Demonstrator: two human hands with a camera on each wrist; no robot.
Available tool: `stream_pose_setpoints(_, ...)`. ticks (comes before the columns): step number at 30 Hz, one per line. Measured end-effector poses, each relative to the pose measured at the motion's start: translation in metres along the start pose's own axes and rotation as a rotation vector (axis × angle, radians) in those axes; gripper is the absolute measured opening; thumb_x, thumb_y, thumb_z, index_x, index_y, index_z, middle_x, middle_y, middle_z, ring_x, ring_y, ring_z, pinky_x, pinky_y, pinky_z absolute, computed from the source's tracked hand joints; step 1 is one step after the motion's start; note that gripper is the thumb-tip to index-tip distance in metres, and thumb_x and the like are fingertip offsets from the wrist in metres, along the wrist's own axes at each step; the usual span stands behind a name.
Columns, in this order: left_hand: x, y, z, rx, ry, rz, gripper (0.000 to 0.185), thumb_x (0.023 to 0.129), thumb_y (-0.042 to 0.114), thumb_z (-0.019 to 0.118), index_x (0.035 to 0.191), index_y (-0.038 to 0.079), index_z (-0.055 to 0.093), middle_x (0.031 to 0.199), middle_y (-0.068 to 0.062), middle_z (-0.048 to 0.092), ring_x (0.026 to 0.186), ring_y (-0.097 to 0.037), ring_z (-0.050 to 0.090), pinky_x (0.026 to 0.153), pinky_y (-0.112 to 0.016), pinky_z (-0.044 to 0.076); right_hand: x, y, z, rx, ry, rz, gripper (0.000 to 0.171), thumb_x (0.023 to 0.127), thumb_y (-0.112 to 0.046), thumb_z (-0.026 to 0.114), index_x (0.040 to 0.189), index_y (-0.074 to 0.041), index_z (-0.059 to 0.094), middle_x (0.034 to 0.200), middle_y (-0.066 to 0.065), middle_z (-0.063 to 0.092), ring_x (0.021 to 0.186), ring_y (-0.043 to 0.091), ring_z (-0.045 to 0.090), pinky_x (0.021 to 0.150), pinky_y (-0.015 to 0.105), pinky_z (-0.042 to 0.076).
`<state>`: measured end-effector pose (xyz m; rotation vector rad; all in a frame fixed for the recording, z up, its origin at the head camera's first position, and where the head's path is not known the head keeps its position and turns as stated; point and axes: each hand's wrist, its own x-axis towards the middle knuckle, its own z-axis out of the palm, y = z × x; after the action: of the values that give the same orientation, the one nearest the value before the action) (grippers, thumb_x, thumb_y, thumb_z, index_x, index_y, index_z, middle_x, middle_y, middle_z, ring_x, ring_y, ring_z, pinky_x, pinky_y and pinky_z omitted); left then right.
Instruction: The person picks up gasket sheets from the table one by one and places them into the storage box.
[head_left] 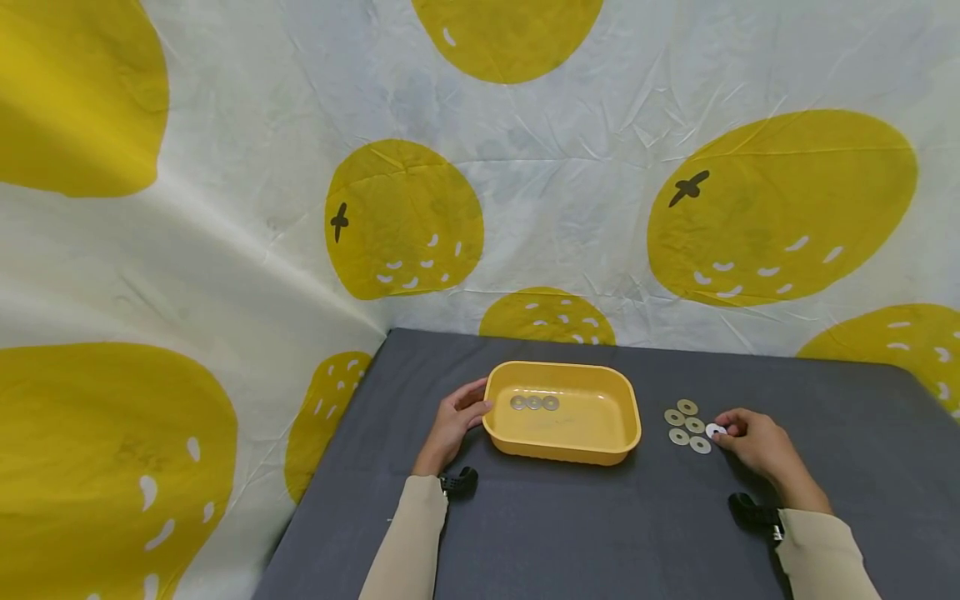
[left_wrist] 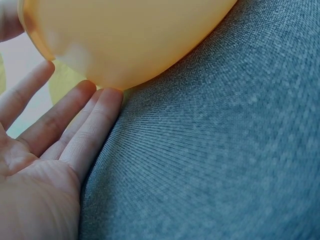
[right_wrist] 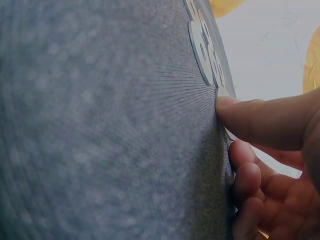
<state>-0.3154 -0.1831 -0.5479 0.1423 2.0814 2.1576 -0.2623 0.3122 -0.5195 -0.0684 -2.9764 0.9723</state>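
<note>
I count three flat metal washers (head_left: 533, 403) lying in a row inside the shallow yellow plastic tray (head_left: 562, 446), so I judge the work partly done; four loose washers (head_left: 686, 422) lie on the grey cloth counter (head_left: 585, 533) just right of it. My right hand (head_left: 757, 443) pinches a fifth white-looking washer (head_left: 715, 431) beside that cluster. My left hand (head_left: 455, 421) rests with straight fingers (left_wrist: 95, 127) against the tray's left wall. Only the left wrist view shows that contact; the right wrist view shows my thumb (right_wrist: 250, 120) pressing at the cloth.
</note>
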Motion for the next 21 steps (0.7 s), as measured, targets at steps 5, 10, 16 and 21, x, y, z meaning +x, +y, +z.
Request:
stream_pose_setpoints(5, -0.0001, -0.0003, -0.0007, 0.014, -0.006, 0.023, 0.051, 0.096, 0.020, 0.072, 0.146, 0.021, 0.058, 0.137, -0.015, 0.063, 0.118, -0.023, 0.066, 0.095, -0.033, 0.058, -0.0007, -0.0011, -0.0001, -0.002, 0.018, -0.019, 0.029, 0.092, -0.015, 0.074, 0.109, 0.004, 0.062, 0.089, 0.011, 0.061, 0.079, 0.021, 0.052, 0.068, 0.032, 0.036)
stream_pose_setpoints(10, 0.0001, -0.0005, -0.0002, 0.003, -0.005, 0.018, 0.050, 0.096, 0.019, 0.072, 0.145, 0.022, 0.060, 0.136, -0.014, 0.064, 0.116, -0.020, 0.067, 0.094, -0.033, 0.059, -0.0011, -0.0001, -0.0015, -0.021, 0.023, -0.038, 0.029, 0.092, -0.017, 0.073, 0.110, 0.003, 0.061, 0.085, 0.009, 0.062, 0.075, 0.019, 0.052, 0.066, 0.031, 0.037)
stream_pose_setpoints(16, 0.0002, -0.0001, 0.0002, -0.008, 0.002, 0.005, 0.049, 0.095, 0.018, 0.073, 0.142, 0.024, 0.062, 0.133, -0.012, 0.065, 0.115, -0.019, 0.067, 0.094, -0.033, 0.059, -0.0026, -0.0002, -0.0027, -0.031, -0.009, -0.051, 0.035, 0.095, -0.019, 0.069, 0.120, 0.004, 0.064, 0.084, 0.007, 0.061, 0.073, 0.020, 0.051, 0.064, 0.032, 0.037)
stream_pose_setpoints(21, -0.0001, -0.0004, 0.0001, 0.002, 0.006, 0.008, 0.050, 0.096, 0.020, 0.073, 0.144, 0.022, 0.061, 0.134, -0.014, 0.064, 0.115, -0.018, 0.067, 0.095, -0.034, 0.059, -0.0047, -0.0009, -0.0013, -0.028, -0.011, -0.067, 0.030, 0.096, -0.017, 0.067, 0.119, 0.003, 0.068, 0.079, 0.004, 0.055, 0.068, 0.017, 0.047, 0.061, 0.031, 0.034)
